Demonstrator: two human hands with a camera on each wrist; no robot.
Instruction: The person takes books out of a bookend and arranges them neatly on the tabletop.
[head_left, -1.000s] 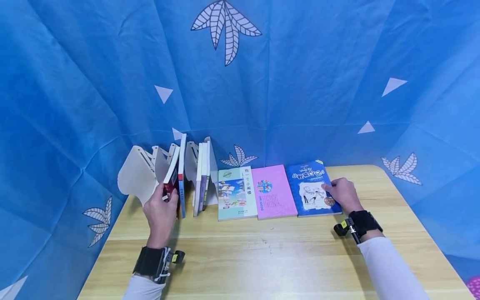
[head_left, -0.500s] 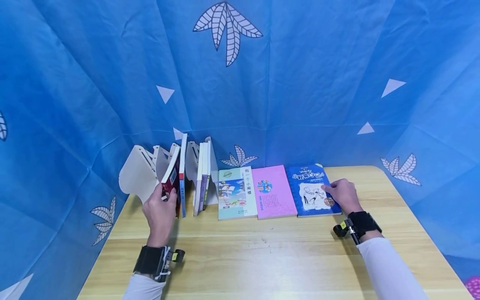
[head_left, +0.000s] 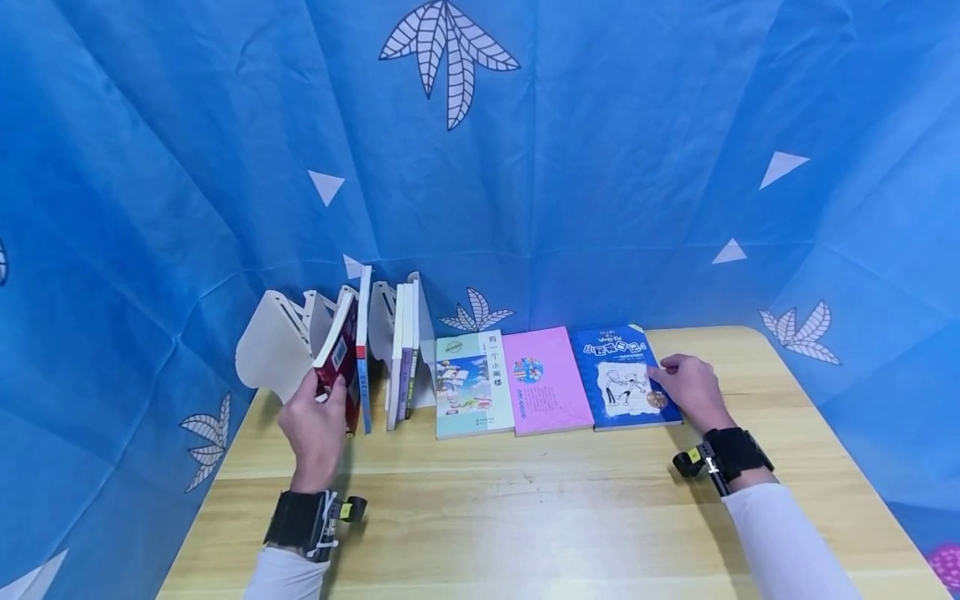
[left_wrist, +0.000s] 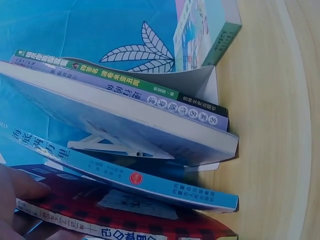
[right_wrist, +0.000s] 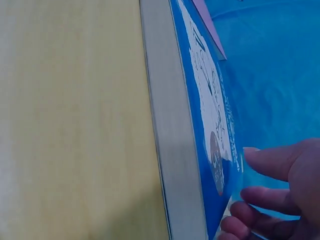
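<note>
My left hand (head_left: 313,429) pinches a red book (head_left: 348,362) between thumb and fingers; the book stands tilted in a white rack (head_left: 273,350). In the left wrist view the thumb lies on the red cover (left_wrist: 135,200), beside a blue-spined book (left_wrist: 125,175). At the right, my right hand (head_left: 693,392) is at the right edge of a blue book (head_left: 626,379) lying flat. The right wrist view shows the fingers (right_wrist: 270,200) loosely bent beside the blue cover (right_wrist: 200,150), with no grip on it.
A pink book (head_left: 547,383) and a pale green book (head_left: 472,417) lie flat side by side, left of the blue one. Several books (head_left: 405,350) stand upright in the rack. A blue curtain (head_left: 600,167) hangs behind the wooden table (head_left: 525,517).
My left hand has shifted slightly left with the red book, whose top leans further left and shows more of its cover. The right hand has moved slightly right at the blue book's edge.
</note>
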